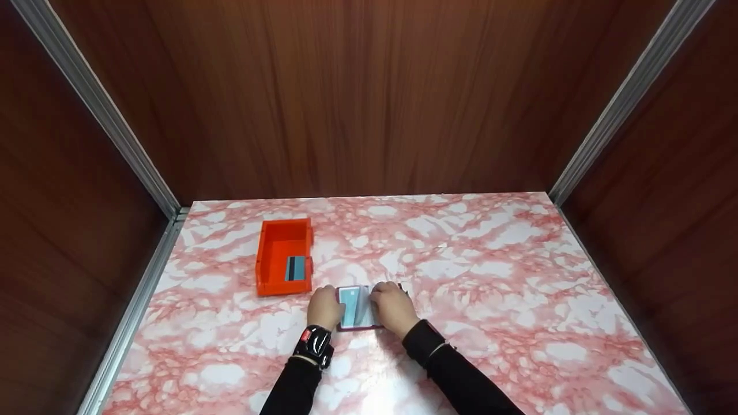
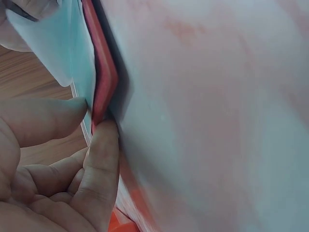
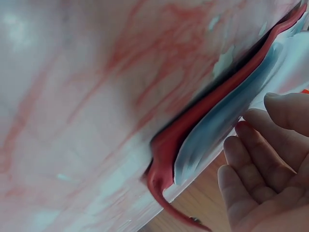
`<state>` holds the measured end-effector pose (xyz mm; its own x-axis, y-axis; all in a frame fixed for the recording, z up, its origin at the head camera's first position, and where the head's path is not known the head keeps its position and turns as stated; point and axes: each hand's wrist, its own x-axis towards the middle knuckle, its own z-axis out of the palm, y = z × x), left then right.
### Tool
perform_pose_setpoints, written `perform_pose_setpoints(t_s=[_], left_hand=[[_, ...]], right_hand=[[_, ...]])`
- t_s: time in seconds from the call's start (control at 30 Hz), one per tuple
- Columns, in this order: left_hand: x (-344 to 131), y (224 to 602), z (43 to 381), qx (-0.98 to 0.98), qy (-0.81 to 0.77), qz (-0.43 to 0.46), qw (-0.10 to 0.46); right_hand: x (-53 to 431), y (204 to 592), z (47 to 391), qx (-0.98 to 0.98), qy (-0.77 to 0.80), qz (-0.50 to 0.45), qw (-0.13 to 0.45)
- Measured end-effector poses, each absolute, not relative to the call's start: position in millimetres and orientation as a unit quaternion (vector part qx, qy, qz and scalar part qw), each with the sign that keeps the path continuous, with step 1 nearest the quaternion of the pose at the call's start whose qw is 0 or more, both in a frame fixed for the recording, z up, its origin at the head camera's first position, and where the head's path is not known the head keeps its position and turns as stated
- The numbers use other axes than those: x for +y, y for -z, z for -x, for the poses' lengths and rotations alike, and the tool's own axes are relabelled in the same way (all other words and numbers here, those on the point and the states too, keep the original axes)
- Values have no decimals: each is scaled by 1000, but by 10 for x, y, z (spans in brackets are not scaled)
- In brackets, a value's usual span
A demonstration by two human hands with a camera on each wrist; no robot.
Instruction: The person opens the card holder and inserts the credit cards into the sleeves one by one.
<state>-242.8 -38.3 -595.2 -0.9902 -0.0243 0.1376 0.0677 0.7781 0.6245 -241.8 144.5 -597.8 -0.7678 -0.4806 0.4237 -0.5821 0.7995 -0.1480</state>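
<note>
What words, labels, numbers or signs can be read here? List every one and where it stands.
No text can be read.
Red patch on the left wristband: any lettering too small to read.
Card in the orange bin: no legible text.
Pale blue card in the red-edged holder: no legible text.

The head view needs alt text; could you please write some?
The left hand grips an open card holder on a pink marbled table while the right hand touches its translucent sleeve. An orange bin beyond the left hand holds a blue card.

two hands (image 1: 324, 308) (image 1: 394, 308), one card holder (image 1: 363, 328), two cards (image 1: 296, 268) (image 1: 348, 311), one bin (image 1: 283, 288)
</note>
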Motion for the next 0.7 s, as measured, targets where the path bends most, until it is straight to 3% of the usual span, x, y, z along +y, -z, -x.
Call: perform_pose_setpoints(t_s=[0.7], left_hand=[[-396, 5972, 2418, -938, 337, 25, 75]], right_hand=[[1358, 6014, 2396, -917, -160, -333, 152]])
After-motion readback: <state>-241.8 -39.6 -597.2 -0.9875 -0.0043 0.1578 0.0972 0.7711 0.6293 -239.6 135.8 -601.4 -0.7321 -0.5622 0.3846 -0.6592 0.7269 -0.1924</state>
